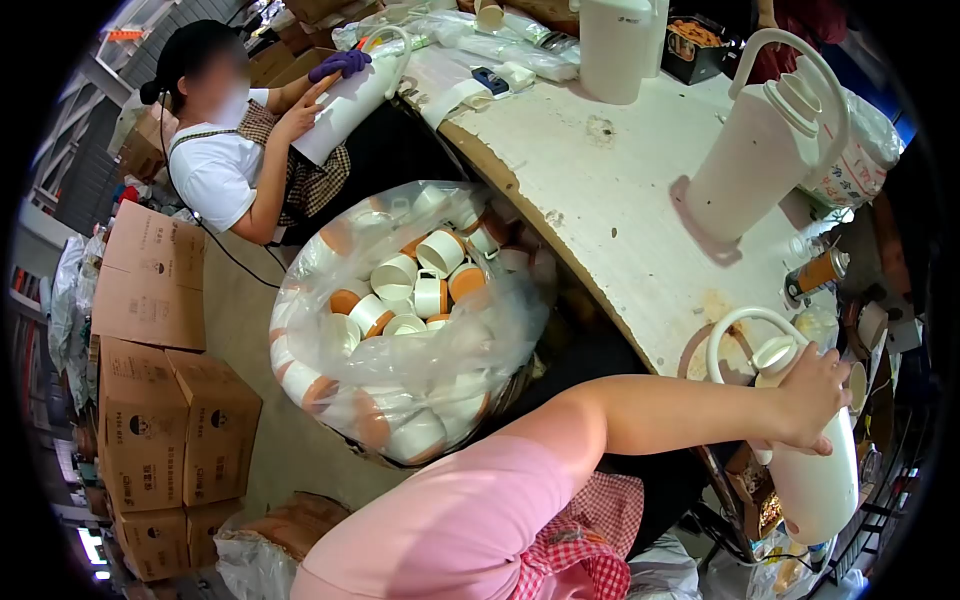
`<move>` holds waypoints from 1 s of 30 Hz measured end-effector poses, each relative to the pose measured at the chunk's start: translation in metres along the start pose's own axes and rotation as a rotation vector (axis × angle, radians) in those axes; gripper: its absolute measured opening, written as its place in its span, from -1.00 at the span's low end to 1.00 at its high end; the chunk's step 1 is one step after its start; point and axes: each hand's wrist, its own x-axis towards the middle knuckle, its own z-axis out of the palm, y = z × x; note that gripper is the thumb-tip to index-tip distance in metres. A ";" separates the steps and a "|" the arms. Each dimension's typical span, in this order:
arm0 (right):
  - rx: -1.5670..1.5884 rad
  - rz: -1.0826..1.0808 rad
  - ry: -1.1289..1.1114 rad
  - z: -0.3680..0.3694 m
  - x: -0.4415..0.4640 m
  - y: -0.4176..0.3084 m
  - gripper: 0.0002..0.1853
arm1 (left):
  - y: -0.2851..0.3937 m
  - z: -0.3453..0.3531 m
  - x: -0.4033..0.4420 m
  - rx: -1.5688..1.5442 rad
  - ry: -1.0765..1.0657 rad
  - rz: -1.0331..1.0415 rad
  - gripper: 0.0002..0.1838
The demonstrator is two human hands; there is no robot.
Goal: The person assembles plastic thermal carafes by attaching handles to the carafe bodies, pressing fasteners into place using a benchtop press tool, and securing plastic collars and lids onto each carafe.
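My left hand (808,398), at the end of a pink-sleeved arm, grips the upper body of a white vacuum jug (818,490) below its lid. The jug leans at the table's near right corner, its looped handle (722,345) arching over the tabletop. My right hand does not show. A second white jug (755,160), with a looped handle, stands upright farther back on the table (560,165).
Left of the table, a plastic-lined container (300,310) holds several white cups with orange-brown bases. A co-worker (225,160) with one purple glove holds another white jug (345,105). Cardboard boxes (145,430) stand at left; a spray can (815,275) lies by the table's right edge.
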 end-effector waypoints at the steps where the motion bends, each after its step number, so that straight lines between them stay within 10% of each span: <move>1: 0.008 -0.020 0.000 -0.002 -0.001 -0.004 -0.46 | 0.000 0.000 0.000 -0.001 0.002 -0.001 -0.17; 13: 0.253 -0.307 0.312 -0.080 -0.035 -0.013 -0.42 | -0.006 0.012 0.003 0.015 0.029 0.049 -0.21; 15: 0.042 -0.543 0.722 -0.098 -0.019 -0.020 -0.46 | -0.007 0.000 0.002 -0.009 0.014 0.028 -0.23; 19: -0.095 -0.124 0.558 -0.134 -0.053 -0.161 -0.71 | -0.028 -0.012 -0.003 -0.322 0.149 0.085 -0.40; 23: -0.253 -0.360 0.646 -0.172 -0.046 -0.228 -0.69 | -0.032 -0.005 -0.001 -0.221 0.171 0.113 -0.38; 30: -0.540 -0.176 0.809 -0.234 0.015 -0.277 -0.61 | -0.020 -0.004 -0.002 -0.208 0.148 0.061 -0.40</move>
